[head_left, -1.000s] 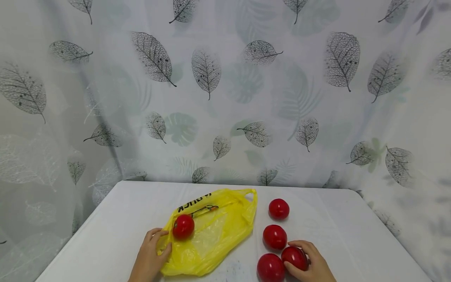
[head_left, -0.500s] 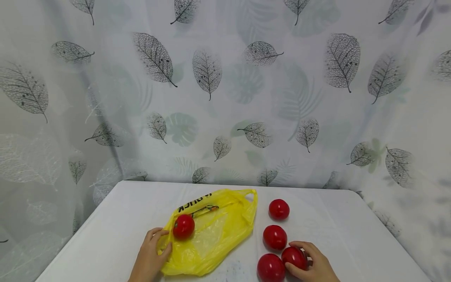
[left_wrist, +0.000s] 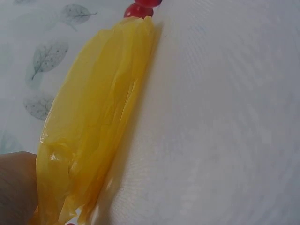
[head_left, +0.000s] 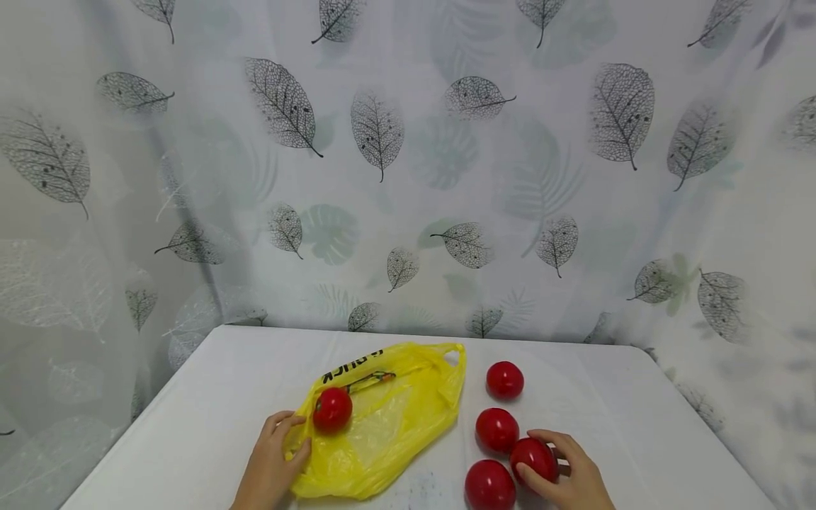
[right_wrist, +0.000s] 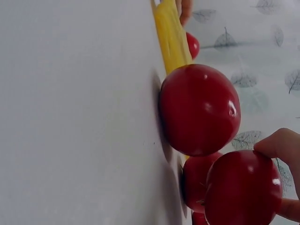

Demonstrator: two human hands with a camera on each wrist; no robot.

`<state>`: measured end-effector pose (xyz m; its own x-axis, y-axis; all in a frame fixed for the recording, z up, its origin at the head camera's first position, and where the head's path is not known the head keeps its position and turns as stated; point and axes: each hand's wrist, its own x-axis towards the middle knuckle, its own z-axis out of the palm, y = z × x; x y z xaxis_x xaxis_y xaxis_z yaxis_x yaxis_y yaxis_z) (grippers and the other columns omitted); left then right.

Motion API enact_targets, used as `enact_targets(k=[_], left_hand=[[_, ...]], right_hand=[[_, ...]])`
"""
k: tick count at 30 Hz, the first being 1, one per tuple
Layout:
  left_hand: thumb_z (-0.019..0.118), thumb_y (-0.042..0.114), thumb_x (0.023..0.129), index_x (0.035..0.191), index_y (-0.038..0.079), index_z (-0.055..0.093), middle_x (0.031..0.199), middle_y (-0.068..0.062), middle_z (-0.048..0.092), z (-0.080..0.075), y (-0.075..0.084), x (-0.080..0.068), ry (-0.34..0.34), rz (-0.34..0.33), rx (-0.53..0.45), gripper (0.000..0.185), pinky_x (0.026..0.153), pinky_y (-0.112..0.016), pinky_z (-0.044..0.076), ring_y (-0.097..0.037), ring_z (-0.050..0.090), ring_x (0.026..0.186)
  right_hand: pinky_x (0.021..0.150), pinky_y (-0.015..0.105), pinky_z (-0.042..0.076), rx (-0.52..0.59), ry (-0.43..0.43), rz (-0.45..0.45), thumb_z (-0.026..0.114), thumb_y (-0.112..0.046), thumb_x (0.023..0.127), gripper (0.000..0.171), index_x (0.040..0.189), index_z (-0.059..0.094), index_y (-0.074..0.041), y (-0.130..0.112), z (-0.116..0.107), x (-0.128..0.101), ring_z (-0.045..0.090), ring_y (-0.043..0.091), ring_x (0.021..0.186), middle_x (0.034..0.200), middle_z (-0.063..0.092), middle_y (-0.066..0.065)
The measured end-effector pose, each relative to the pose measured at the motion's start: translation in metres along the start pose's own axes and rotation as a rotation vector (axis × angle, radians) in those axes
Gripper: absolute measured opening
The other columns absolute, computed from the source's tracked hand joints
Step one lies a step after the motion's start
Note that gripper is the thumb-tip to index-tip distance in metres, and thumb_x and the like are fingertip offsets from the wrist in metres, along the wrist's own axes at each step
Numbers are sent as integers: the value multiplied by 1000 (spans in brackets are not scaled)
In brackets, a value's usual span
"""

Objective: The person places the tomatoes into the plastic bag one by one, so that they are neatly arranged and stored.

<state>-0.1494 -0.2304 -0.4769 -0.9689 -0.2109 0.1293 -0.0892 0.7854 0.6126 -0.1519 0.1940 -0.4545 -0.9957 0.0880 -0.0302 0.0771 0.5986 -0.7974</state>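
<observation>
My left hand (head_left: 270, 457) is at the left edge of a yellow plastic bag (head_left: 389, 432), fingers and thumb bent around its rim. In the left wrist view the bag (left_wrist: 93, 108) stands up in folds beside part of the hand (left_wrist: 18, 187). One red tomato (head_left: 332, 410) is on the bag near those fingers. At the right, my right hand (head_left: 570, 471) grips a tomato (head_left: 534, 460) with its thumb in front and fingers behind. The right wrist view shows this tomato (right_wrist: 243, 187) between the fingertips, overlapping the ones behind it.
Three more tomatoes form a rough column right of the bag: a far one (head_left: 505, 380), a middle one (head_left: 497, 431) and a near one (head_left: 490, 486). All stand on a white table (head_left: 637, 418), with a leaf-patterned curtain (head_left: 408, 198) behind it.
The right hand's fingers have shifted slightly on the tomato, which has moved a little to the right. The left hand, the bag and the other tomatoes stay where they were.
</observation>
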Motion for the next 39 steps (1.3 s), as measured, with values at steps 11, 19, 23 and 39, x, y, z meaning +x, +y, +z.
enact_targets(k=[11,19,23,39], left_hand=[[69,18,87,116,1,64,131,-20,48,-1,3,3,4,-8,1,35,98,-58,45,-40,53,117],[68,18,87,117,1,64,131,-21,48,-3,1,3,-3,-16,3,34,98,-58,45,-40,53,117],[68,19,87,116,2,64,131,-21,48,-2,0,2,-12,-20,-3,34,98,-58,45,-40,53,117],[70,19,87,116,3,64,131,-19,49,-1,3,0,2,-1,-2,34,99,-56,46,-38,54,115]], right_hand=[[80,41,58,14,82,-21,83,-40,74,67,127,57,-7,-10,6,-6,55,27,101,125,56,14],[80,40,58,69,101,-46,82,-35,77,63,128,55,-9,-22,10,-7,52,30,106,125,55,14],[81,41,57,90,102,-46,82,-34,77,63,128,55,-10,-27,13,-8,52,30,107,125,54,13],[87,38,57,141,102,-107,86,-35,72,65,126,58,-14,-48,28,-6,53,23,107,125,56,6]])
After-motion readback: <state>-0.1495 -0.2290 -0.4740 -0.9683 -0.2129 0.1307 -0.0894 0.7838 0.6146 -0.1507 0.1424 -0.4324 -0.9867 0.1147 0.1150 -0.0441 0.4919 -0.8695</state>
